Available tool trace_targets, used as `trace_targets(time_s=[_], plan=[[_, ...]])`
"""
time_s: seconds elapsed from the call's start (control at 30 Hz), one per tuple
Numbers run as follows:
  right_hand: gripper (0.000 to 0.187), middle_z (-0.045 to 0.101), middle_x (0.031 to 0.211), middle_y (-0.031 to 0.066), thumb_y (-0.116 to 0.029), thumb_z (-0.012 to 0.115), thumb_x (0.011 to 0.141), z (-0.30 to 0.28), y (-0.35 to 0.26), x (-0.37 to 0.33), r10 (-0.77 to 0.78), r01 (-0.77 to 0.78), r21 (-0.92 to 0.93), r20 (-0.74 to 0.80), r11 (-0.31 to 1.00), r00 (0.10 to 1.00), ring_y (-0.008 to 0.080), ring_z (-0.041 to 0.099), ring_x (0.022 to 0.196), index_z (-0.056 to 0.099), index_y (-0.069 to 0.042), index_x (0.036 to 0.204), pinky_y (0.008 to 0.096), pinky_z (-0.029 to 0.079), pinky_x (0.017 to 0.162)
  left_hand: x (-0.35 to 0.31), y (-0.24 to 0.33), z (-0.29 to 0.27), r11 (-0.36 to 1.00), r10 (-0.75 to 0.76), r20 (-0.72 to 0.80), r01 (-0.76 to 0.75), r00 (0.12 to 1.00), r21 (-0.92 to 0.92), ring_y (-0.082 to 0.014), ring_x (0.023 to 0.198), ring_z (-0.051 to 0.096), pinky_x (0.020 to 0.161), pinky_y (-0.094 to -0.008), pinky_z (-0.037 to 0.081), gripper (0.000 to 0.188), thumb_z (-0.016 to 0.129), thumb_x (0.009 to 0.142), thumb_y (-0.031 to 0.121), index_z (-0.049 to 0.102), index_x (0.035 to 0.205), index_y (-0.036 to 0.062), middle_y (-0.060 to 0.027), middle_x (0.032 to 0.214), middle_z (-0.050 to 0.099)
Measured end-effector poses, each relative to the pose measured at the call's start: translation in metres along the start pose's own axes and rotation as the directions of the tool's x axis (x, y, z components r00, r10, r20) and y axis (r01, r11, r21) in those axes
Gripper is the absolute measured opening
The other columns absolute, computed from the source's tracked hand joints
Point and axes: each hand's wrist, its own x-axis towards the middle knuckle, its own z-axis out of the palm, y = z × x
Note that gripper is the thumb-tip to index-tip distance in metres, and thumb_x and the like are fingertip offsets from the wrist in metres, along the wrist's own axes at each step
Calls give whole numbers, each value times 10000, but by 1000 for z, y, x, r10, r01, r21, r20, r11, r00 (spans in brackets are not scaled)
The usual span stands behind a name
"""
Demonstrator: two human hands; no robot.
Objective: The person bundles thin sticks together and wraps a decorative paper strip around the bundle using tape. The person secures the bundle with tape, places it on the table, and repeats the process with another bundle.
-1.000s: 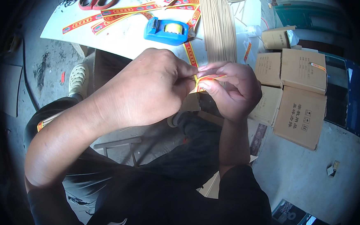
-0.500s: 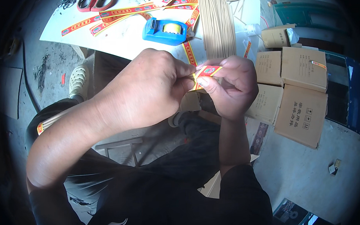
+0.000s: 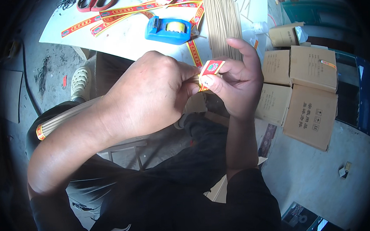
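Observation:
My left hand (image 3: 151,90) is closed around a bundle of thin tan incense sticks (image 3: 70,115), which runs behind my left forearm. A red and yellow band (image 3: 40,132) wraps the bundle's far-left end. At its other end, thumb and forefinger of my right hand (image 3: 240,80) pinch a red and yellow paper strip (image 3: 212,66) that goes round the sticks, its loose end sticking up. My right little finger is raised. Beyond my hands, on the white table, sit a blue tape dispenser (image 3: 168,31) and a thick pile of loose incense sticks (image 3: 222,22).
Several more paper strips (image 3: 132,10) lie across the white table (image 3: 66,45), near red-handled scissors (image 3: 96,1). Cardboard boxes (image 3: 310,114) are stacked on the right. A low stool (image 3: 125,149) shows below my left forearm.
The strip's loose end has tipped upward, and my right fingers have opened out, the little finger lifting. My left hand stays nearly still on the bundle.

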Motion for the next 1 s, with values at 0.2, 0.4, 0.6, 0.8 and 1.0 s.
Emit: trace_targets(time_s=[0.2,0.4,0.6,0.8,1.0], plan=[[370,701,1215,95,65,804,843,3,-5,1,62,-63,77,13,995,998,131,685,1027,668,56,1187,322,521,988,-1,-3,5,997,62,-40,-60,997,44,-405,695,709,671,-468,579,75,718,901,46,718,853,-12,-219,722,693],[261,703,1175,94,48,811,813,1,5,0,-186,179,-156,-30,971,982,179,691,1043,744,12,1063,371,528,1035,-3,0,3,989,101,-94,-90,990,118,-408,687,705,663,-475,576,94,736,889,62,697,840,-8,-209,715,689],[219,692,1081,76,91,823,730,3,-8,0,-329,306,-259,-48,916,943,195,690,1010,775,-42,898,398,589,1025,-7,7,3,943,262,-167,-214,951,256,-372,749,725,674,-442,595,182,795,868,84,709,995,-14,-172,838,715],[541,720,968,108,89,830,789,4,-15,-3,-378,367,-188,-26,911,925,226,715,997,542,-14,1236,468,600,1035,-12,10,4,881,397,-200,-311,896,357,-341,787,764,680,-401,633,328,852,857,89,725,1127,-46,-191,991,757],[805,729,975,123,89,854,800,6,-15,-6,-385,377,-156,-24,913,923,253,702,1033,389,-44,1444,492,613,1026,-10,9,5,832,475,-205,-361,855,421,-325,730,748,627,-392,624,315,844,847,54,717,1111,-60,-188,969,748]])
